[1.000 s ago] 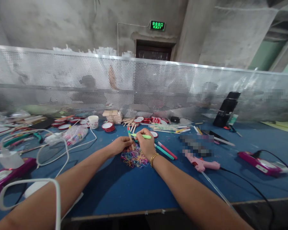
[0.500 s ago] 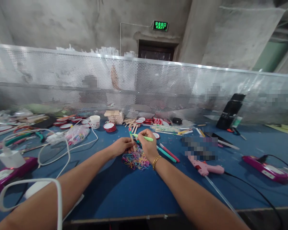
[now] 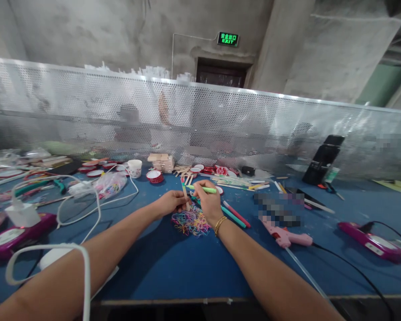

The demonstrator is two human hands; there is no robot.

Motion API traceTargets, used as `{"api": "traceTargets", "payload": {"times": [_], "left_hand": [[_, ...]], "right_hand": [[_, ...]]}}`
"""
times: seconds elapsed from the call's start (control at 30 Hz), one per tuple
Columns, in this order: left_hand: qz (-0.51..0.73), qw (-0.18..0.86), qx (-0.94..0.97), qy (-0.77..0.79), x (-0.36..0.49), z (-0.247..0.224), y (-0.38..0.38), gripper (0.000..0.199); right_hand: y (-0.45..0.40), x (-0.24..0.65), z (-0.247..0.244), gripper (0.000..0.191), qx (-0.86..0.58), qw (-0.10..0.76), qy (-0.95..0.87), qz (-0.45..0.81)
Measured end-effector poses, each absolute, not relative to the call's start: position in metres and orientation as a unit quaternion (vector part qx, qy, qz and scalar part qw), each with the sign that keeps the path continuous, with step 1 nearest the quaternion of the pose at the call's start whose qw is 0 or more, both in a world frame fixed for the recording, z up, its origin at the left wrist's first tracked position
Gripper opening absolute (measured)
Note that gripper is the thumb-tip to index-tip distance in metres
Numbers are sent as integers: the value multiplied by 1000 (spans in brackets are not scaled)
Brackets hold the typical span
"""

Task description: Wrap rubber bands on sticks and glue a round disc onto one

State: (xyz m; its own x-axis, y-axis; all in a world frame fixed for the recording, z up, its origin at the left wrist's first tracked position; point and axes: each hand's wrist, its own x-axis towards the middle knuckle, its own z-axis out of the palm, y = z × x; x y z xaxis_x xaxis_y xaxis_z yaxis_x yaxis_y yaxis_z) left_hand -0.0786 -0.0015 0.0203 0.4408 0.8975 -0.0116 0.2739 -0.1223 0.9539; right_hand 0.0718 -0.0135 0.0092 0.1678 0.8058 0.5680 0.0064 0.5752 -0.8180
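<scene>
In the head view, my left hand [image 3: 172,203] is closed on a wooden craft stick [image 3: 184,189], held upright. The stick's upper part is coloured pink and green. My right hand [image 3: 207,199] grips a light green marker [image 3: 205,189], its tip end pointing left at the stick. Below both hands lies a tangled heap of multicoloured rubber bands [image 3: 191,222] on the blue tabletop [image 3: 173,263]. Just right of my right hand are a teal marker [image 3: 234,216] and a red marker [image 3: 237,214]. Some dark thing between the hands is partly hidden.
A pink glue gun [image 3: 285,234] with its cord lies at right, near a purple power strip [image 3: 370,240]. Another purple power strip [image 3: 6,243] and a white cable [image 3: 87,267] are at left. Behind stand a paper cup [image 3: 134,168], wooden pieces [image 3: 163,164] and a perforated metal screen [image 3: 227,120].
The view has shifted slightly, so the whole scene sits a little further right. Both hands keep their holds on the craft stick and the marker, with little other visible movement.
</scene>
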Motion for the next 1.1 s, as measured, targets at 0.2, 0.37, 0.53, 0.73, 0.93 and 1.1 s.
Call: {"api": "traceTargets", "payload": {"times": [0.2, 0.37, 0.53, 0.73, 0.93, 1.1], "left_hand": [[303, 506, 677, 441, -79, 22, -1, 39], [306, 507, 678, 435, -79, 21, -2, 36], [306, 512, 676, 433, -78, 24, -3, 35], [304, 512, 675, 436, -78, 24, -4, 39], [299, 502, 680, 444, -78, 23, -3, 42], [299, 506, 679, 440, -77, 23, -3, 44]], "right_hand": [[-11, 70, 7, 12, -368, 676, -565, 299], [-10, 70, 5, 9, -375, 682, -558, 288], [-12, 71, 4, 11, -393, 667, -575, 266], [-9, 72, 2, 12, -399, 665, -588, 232], [-12, 71, 5, 12, -394, 676, -574, 241], [-12, 70, 5, 11, -385, 671, -584, 245]]}}
